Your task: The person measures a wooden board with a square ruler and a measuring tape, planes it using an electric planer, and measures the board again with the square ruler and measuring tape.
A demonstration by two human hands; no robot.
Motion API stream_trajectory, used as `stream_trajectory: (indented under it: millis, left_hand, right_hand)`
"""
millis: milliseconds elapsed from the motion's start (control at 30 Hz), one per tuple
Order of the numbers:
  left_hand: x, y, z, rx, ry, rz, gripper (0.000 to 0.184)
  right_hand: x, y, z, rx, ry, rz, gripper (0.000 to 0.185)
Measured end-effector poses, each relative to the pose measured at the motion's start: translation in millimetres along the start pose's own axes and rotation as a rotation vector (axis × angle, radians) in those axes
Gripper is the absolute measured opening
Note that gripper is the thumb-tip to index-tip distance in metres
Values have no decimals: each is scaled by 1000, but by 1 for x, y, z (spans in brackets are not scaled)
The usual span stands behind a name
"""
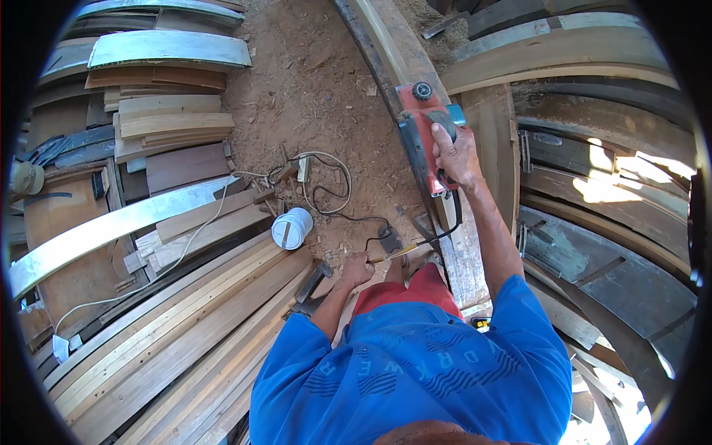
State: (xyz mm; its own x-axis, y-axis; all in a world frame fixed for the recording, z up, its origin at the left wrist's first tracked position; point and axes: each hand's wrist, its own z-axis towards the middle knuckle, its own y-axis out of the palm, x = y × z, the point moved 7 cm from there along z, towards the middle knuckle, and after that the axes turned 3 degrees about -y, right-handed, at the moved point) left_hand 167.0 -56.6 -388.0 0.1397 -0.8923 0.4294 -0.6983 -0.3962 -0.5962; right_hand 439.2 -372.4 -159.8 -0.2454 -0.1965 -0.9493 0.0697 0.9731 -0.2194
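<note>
Clasping, atop a long wooden beam (382,37), the boxy red electric planer (421,152), likely heavy and rigid, by its dark curved handle (443,119), the surest hold, with right hand (460,157), and its black-and-tan cord (393,254) with left hand (358,270).

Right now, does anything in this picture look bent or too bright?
In the head view throughout: long planks bow, probably from a wide lens; black rounds the corners; bright light bleaches patches of the stacked boards at right; the red power tool looks fairly sharp.
</note>
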Motion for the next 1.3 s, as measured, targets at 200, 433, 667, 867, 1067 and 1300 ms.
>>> stream_trajectory:
  millis: [200, 433, 667, 867, 1067, 1300]
  left_hand:
    - [-17, -34, 0, 40, 5, -22, 33]
    - [-36, -57, -1, 52, -60, -44, 33]
    - [-41, -85, 28, 101, -94, -91, 30]
    - [-41, -130, 68, 106, -154, -115, 26]
    - [-40, -189, 99, 181, -174, 44, 26]
    - [-36, -228, 125, 258, -181, -23, 21]
  right_hand:
    - [-3, 4, 24, 36, 34, 15, 46]
    - [-17, 12, 62, 30, 24, 14, 46]
    - [-29, 17, 104, 11, 55, -5, 53]
    - [-43, 22, 139, 9, 35, 3, 52]
    - [-58, 29, 166, 44, 21, 43, 50]
    - [-60, 36, 195, 35, 27, 59, 48]
